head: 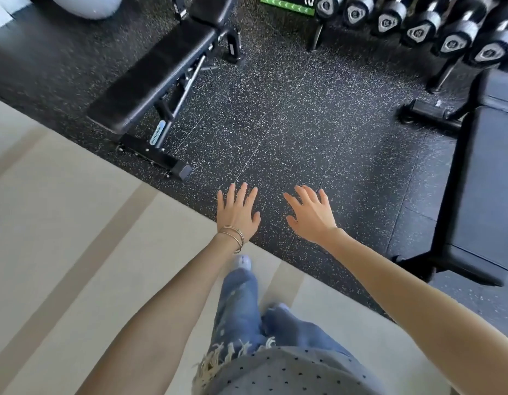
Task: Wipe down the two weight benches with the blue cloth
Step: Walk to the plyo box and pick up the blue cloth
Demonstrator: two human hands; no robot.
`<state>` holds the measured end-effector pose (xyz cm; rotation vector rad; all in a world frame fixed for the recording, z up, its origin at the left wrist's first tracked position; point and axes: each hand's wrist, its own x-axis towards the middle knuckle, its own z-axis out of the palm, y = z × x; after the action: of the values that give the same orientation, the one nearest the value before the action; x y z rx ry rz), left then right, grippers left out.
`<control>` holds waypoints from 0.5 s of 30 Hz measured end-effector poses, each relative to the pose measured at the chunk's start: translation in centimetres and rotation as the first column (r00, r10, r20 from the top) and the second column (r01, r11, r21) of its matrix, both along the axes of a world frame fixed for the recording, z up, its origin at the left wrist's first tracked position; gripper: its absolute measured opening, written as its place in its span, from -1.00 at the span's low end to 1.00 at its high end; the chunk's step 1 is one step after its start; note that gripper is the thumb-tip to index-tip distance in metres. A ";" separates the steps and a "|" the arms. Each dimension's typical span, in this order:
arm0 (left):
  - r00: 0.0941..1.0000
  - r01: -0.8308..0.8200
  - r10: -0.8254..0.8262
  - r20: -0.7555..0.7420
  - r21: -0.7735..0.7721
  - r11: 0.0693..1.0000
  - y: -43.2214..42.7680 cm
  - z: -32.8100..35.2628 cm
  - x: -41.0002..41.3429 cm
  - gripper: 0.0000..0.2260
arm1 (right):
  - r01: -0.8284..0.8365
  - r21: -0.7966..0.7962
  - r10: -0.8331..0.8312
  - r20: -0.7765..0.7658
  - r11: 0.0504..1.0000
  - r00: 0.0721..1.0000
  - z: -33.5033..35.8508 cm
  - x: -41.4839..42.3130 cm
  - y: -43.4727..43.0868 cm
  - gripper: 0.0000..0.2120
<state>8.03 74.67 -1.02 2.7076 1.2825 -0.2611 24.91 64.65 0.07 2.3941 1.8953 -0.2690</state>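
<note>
left hand (238, 213) flat, fingers apart, holds nothing | right hand (311, 213) same | no cloth visible | benches (158, 72) (486, 178) either side, untouched, likely pre-start

The left weight bench (150, 81) is black, its long padded top set on a black metal frame that bears a pale blue label. It stands far left on the speckled rubber floor (275, 124), running diagonally from near left to far right. The right weight bench (486, 181) has a dark pad with a greyish sheen. It runs near to far and is cut off by the right edge.
</note>
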 end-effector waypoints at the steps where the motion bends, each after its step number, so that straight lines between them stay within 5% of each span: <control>1: 1.000 0.005 -0.005 0.000 -0.006 1.000 1.3 -0.2 0.4 -0.45 | 0.005 -0.005 -0.005 -0.004 1.000 1.000 -0.2 0.5 1.4 -0.43; 15: 0.997 0.077 -0.078 0.021 0.026 0.997 26.7 2.6 7.0 -0.45 | 0.138 0.089 -0.135 -0.042 0.986 0.990 2.7 6.1 25.8 -0.43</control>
<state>15.04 101.39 1.54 2.7776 1.1847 -0.2241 31.04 90.46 2.79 2.6014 1.7982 -0.2402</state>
